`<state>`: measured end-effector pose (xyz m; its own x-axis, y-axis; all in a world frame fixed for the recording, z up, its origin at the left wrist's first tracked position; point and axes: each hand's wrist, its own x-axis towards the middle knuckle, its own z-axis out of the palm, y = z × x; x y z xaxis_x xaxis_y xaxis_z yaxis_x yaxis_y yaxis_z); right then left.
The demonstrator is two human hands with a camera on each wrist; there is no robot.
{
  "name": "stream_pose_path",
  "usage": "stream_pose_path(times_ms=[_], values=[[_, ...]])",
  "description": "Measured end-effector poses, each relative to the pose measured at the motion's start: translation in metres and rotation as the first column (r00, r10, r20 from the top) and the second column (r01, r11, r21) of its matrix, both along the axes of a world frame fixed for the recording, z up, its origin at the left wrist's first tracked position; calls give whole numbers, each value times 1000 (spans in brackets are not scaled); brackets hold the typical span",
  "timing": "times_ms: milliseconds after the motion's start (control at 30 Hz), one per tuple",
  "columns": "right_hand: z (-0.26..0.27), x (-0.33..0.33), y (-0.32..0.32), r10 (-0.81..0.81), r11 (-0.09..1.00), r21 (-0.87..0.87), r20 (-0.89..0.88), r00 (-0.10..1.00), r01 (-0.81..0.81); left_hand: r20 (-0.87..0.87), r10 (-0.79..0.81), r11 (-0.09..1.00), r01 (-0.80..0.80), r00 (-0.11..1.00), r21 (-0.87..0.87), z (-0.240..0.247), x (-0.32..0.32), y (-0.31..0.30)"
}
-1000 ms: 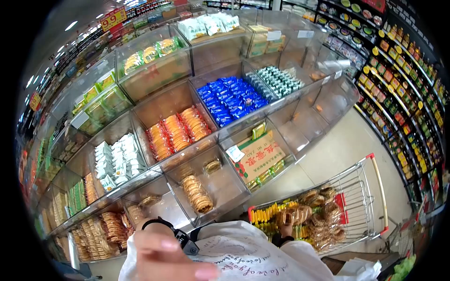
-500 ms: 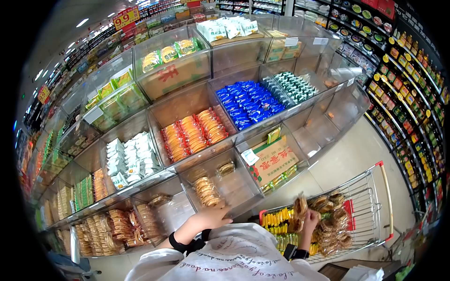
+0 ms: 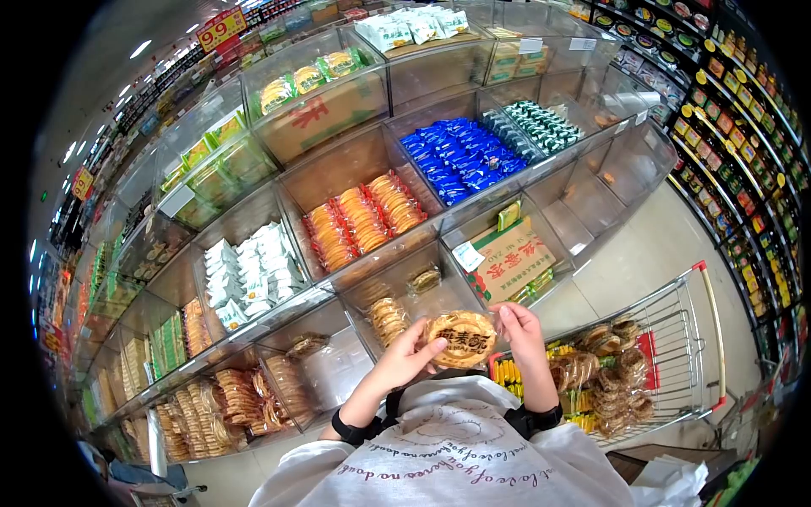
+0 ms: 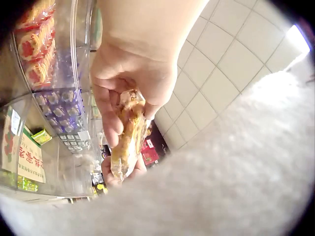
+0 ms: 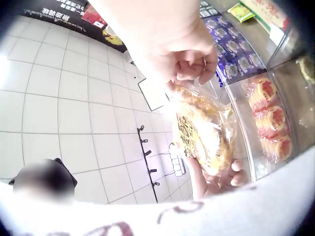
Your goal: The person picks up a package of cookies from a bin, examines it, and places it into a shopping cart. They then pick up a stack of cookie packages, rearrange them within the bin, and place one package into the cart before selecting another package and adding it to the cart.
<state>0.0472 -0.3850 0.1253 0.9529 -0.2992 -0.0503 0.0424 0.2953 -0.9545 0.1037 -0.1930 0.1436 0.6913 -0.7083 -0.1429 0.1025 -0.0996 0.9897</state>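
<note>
Here we are, low centre of the frame, and the wrapped pastry pack [image 3: 460, 340] is up in both hands, its round, printed face turned to the head camera; the left hand [image 3: 410, 359] has it from the left, fingers and thumb bent round the pack; the right hand [image 3: 522, 340] is at the upper right edge, fingertips pinching the loose end of the clear wrapper; in the right wrist view the film looks crinkled and glossy, and that could be the trouble! A slick wrapper might slide out of that small pinch; if the left fingers eased too, the pack could drop, and just below and right of it lies the shopping cart [image 3: 713, 338], with yellow packets [image 3: 507, 373] at its near left corner and brown wrapped packs [image 3: 625, 397] heaped toward its middle; pulling hard on that end could split the film, I'd judge, and squeezing the face could crack what looks like brittle pastry; watch the left side too, where the front bin [image 3: 448, 300] holds a row of round pastries [image 3: 389, 321] right beside the left hand; a careless knuckle there could nudge the row out of line.
</note>
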Motion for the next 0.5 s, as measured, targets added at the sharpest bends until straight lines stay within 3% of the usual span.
stream_pose_path(times_ms=[200,267,367,500], values=[[-6,-6,17,-59,994,94,-34,998,62,-78,64,991,-73,995,-116,0,1,8],[-2,-7,19,-117,989,79,-99,988,125,-197,24,984,-58,980,-171,2,3,7],[-2,-6,20,-218,974,43,-61,974,220,-164,93,981,-119,982,-153,-3,-2,5],[0,-9,21,-202,979,12,-55,978,203,-157,236,960,-255,959,-115,-9,0,5]])
